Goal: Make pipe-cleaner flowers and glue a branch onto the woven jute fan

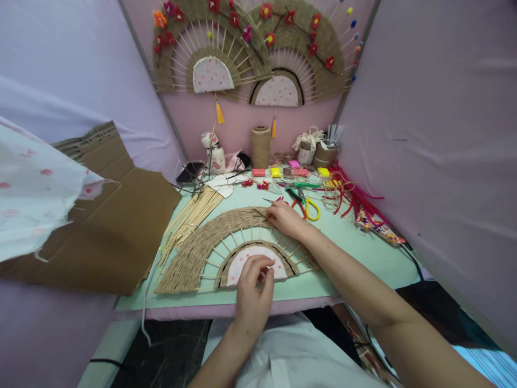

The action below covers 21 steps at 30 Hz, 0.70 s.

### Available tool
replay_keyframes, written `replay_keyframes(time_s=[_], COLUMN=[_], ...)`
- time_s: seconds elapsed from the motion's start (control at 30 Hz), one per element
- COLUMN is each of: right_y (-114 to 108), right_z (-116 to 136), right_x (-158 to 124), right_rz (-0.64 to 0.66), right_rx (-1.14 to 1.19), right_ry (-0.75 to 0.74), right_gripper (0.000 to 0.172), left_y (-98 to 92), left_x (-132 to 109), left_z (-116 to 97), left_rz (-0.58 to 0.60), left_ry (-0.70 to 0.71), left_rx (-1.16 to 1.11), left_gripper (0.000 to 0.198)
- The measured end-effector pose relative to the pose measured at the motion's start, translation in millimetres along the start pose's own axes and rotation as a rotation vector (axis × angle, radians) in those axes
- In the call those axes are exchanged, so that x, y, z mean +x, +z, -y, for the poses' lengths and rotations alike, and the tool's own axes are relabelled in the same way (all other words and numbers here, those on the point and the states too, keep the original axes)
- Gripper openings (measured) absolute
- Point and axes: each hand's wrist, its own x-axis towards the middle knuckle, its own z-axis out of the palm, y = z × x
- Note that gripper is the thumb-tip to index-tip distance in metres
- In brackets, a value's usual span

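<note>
A half-round fan of woven twine on thin sticks lies on the table, its inner half-circle of white, red-spotted cloth edged with a black line. At the fan's upper rim, my right hand is closed, fingertips pinched on a thin dark twig that rests against the twine. My left hand hovers in front of the spotted cloth, fingers loosely bent and thumb apart, with nothing visible in it. Just beyond my right hand lie pliers with yellow handles and other cutting tools.
Left of the fan is a bundle of thin sticks, beside a large cardboard sheet. At the back stand a twine spool and pots. Clay packets and red pipe cleaners lie farther right. Finished fans hang behind.
</note>
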Motion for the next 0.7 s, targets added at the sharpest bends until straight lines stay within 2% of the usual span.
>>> replay_keyframes(time_s=[0.17,0.27,0.37,0.47,0.6,0.7], right_y=[-18,-31,-39,-39,-36,-36], right_z=[-5,-10,-16,-21,-25,-25], right_x=[-12,-30,-52,-71,-85,-88], right_rz=[-0.09,-0.178,-0.231,-0.274,-0.322,-0.337], right_rx=[0.062,0.101,0.154,0.206,0.251,0.278], right_ry=[0.028,0.092,0.15,0.203,0.23,0.232], right_gripper=[0.012,0.01,0.009,0.007,0.008,0.008], left_y=[-4.5,-16.7,-32.0,-40.1,-31.5,-16.5], left_x=[1,14,46,90,142,162], left_z=[-1,-3,-6,-9,-4,7], left_rz=[0.017,0.049,0.125,0.198,0.392,0.484], left_ry=[0.014,0.03,0.066,0.095,0.101,0.095], left_rx=[0.049,0.17,0.368,0.588,0.79,0.889], left_gripper=[0.015,0.015,0.016,0.016,0.019,0.021])
